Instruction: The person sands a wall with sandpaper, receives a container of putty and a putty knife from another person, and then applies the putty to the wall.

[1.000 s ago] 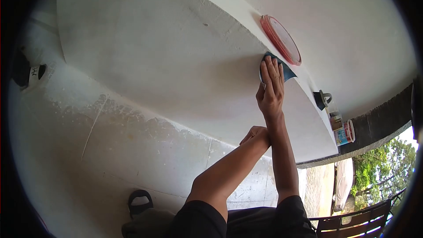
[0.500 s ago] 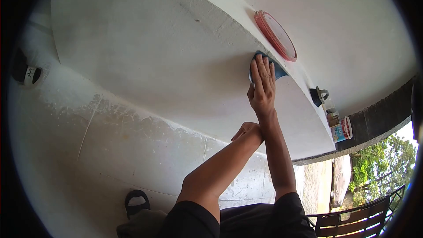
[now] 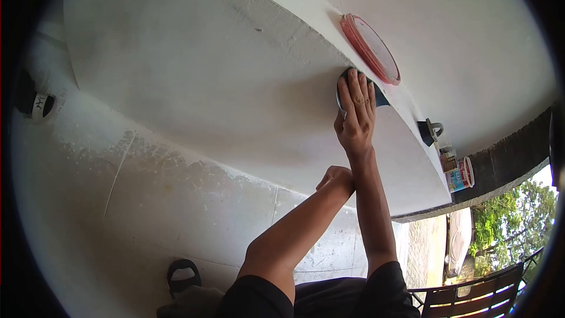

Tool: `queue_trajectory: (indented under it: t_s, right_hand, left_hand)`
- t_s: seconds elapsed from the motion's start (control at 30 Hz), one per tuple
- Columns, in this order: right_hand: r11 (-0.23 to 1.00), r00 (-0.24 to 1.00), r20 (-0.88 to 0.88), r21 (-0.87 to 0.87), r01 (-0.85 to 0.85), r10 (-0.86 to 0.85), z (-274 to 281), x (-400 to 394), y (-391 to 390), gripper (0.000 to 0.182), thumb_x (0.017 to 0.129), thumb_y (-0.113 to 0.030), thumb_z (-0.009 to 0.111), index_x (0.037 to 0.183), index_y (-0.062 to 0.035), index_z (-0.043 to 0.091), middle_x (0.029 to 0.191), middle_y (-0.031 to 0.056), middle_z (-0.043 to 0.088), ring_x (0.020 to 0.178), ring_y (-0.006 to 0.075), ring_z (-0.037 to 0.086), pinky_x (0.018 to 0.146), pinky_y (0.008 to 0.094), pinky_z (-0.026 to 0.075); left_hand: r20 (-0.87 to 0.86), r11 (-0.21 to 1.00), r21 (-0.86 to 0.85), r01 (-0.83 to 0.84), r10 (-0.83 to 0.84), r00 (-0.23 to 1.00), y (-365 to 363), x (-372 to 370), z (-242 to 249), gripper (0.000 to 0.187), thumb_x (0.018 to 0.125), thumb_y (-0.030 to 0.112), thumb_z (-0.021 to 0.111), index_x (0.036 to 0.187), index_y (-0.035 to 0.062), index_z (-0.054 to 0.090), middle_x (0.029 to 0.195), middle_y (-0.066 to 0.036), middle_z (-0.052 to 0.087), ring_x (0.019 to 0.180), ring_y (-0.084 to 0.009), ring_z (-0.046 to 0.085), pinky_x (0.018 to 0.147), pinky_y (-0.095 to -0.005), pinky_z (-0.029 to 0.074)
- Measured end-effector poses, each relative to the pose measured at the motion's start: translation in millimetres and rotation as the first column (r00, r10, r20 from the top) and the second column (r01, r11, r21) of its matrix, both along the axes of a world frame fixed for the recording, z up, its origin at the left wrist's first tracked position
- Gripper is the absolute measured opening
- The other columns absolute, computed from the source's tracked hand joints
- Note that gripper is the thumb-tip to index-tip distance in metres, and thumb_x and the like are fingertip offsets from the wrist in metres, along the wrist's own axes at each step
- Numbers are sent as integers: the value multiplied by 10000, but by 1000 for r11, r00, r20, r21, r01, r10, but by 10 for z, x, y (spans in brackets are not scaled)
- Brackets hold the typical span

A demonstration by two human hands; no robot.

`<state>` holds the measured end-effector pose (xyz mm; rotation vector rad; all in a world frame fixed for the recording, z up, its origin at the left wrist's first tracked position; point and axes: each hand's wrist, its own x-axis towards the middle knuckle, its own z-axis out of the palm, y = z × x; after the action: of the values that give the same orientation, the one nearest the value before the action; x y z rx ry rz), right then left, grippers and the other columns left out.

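My right hand (image 3: 356, 103) lies with fingers stretched over a dark blue sheet (image 3: 381, 100) that looks like sandpaper. It presses the sheet against the pale grey plastered surface (image 3: 206, 65), close to its upper edge. The thumb is tucked at the sheet's left side, and the palm hides most of the sheet. My left hand (image 3: 333, 177) is curled closed beside my right forearm, where the two arms cross. Its fingers are largely hidden, so I cannot see whether anything is in them.
A round red-rimmed lid (image 3: 371, 50) rests on the ledge just above my right hand. Farther right stand a black object with a metal handle (image 3: 431, 131) and a printed tub (image 3: 459, 175). A slatted chair (image 3: 471, 300) is at lower right; a black sandal (image 3: 183, 275) shows on the floor.
My right hand and the blue sheet have shifted slightly right along the surface. My left hand has moved a little right with it, still closed. The whole view has shifted slightly.
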<state>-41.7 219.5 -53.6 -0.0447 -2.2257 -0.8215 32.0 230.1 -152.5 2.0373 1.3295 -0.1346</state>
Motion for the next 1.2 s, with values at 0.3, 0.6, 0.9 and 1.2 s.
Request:
queue_trajectory:
  t_s: [0.3,0.6,0.9,1.2]
  right_hand:
    - [996,996,-29,-7,-90,90,188,-13,-31,410,794,77,613,1190,-32,607,1285,126,586,1238,273,526,1066,438,404]
    - [999,1000,24,46,8,-9,85,727,286,594,725,120,626,1269,-110,559,1385,137,498,1307,304,449,1083,485,374]
    - [999,1000,-5,-34,28,-28,314,544,106,594,704,79,674,1267,-77,570,1350,102,539,1287,294,473,1087,465,374]
    - [968,987,-145,-232,-98,66,341,18,-151,458,777,59,640,1221,-41,590,1272,122,592,1235,300,518,1079,436,392]
  left_hand:
    - [13,998,-43,36,-36,999,-81,326,-115,276,809,167,680,1082,129,695,1056,-47,691,841,-264,700,622,-381,600]
    - [-23,987,-155,-28,25,999,-154,6,-26,191,756,214,713,924,127,742,921,-43,717,806,-235,698,676,-376,581]
    - [-161,963,-219,-155,121,979,-210,-459,-98,292,786,295,745,1026,129,725,1029,-61,705,880,-239,693,755,-364,570]
    - [-154,984,-128,-121,101,983,-263,-319,-236,318,766,232,770,1055,118,698,1069,-56,690,916,-266,691,744,-385,594]
